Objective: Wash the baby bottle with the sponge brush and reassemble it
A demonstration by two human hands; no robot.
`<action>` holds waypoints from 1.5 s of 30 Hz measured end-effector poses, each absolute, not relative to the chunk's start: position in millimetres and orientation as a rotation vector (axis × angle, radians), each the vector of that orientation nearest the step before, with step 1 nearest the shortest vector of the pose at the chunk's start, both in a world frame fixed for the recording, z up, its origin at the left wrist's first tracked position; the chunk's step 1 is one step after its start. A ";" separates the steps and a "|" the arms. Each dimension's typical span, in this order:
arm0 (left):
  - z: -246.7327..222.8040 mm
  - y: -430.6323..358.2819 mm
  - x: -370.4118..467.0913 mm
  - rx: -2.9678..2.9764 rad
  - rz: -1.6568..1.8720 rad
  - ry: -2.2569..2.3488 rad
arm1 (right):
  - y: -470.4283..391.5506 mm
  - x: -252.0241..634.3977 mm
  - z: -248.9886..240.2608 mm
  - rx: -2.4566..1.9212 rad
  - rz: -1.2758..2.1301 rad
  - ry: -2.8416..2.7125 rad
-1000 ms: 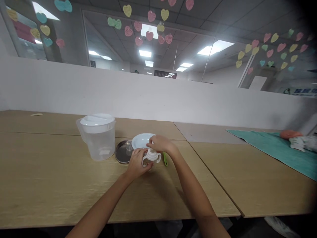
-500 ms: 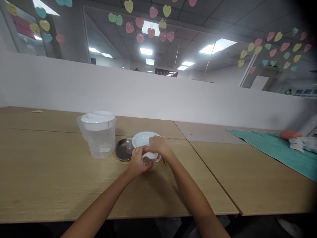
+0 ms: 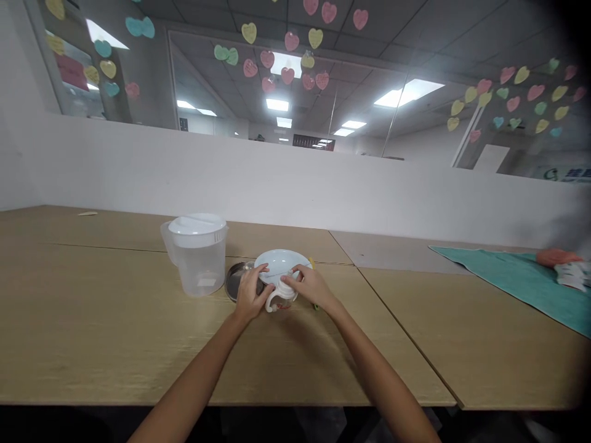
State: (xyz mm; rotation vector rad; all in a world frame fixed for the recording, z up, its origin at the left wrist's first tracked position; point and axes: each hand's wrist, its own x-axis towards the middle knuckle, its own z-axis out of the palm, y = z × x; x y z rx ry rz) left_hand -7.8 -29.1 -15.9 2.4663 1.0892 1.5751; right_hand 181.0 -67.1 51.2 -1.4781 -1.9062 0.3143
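Note:
A baby bottle (image 3: 283, 303) with a white collar, a curved white handle and red print on its clear body stands upright in front of me. My right hand (image 3: 310, 284) curls over its top from the right, thumb and fingers closed on the upper part. On the other side, my left hand (image 3: 250, 296) has thumb and fingers apart, the thumb tip at the collar and handle. Just behind the bottle is a pale blue-white plate (image 3: 281, 261). A round dark metal tray (image 3: 233, 280) sits partly hidden behind my left hand.
A clear plastic pitcher (image 3: 202, 264) with a white lid stands left of the tray. Something yellow-green (image 3: 316, 306) lies partly hidden by my right hand. A teal cloth (image 3: 498, 277) covers the right side, with an orange item (image 3: 558, 257) on it. A white wall (image 3: 295, 191) borders the tables.
My left hand has loosened from around the bottle and its fingers have spread. My right hand has shifted to the right side of the bottle's top. The view has tilted slightly up and left.

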 end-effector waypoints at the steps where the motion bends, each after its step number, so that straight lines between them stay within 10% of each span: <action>1: -15.7 -27.9 -10.1 2.461 1.587 1.125 | -65.8 178.7 47.2 -1.432 0.302 -1.890; 13: -33.4 12.7 -32.7 2.309 1.311 1.911 | -58.5 174.3 19.5 -1.236 -0.335 -1.637; 45: -28.7 18.8 -38.3 2.437 1.252 1.858 | -51.3 178.9 -15.2 -1.080 -0.176 -1.667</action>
